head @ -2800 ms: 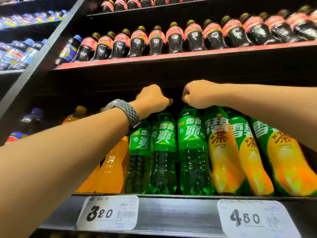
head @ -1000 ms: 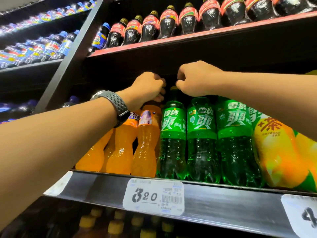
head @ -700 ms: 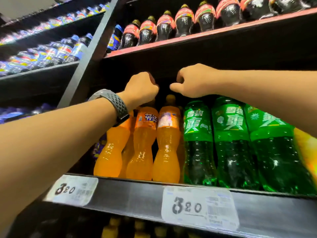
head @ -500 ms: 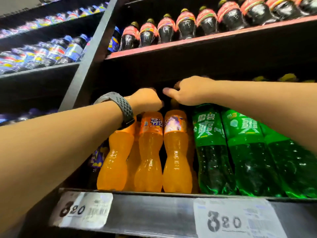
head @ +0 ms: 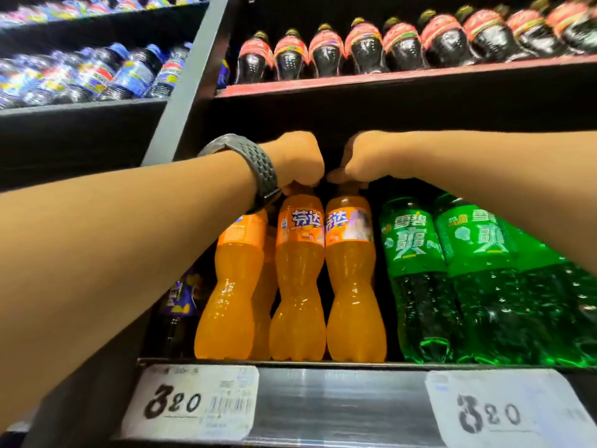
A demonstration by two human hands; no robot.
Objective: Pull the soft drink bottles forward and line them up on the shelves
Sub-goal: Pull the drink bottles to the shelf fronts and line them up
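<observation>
vertically, caps up, orange bottles gripped by left hand, right hand.

Both bare arms stretch up and forward, fists almost meeting. The left hand, a grey watch band on its wrist, curls knuckles-up around an orange bottle's top; the right hand grips the neighbouring bottle likewise.

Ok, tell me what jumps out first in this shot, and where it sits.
Two hands meet at mid-frame: the left hand grips the top of one orange bottle, the right hand its orange neighbour, both at the front of the shelf. Green bottles glow to their right, under a row of dark cola bottles.
</observation>
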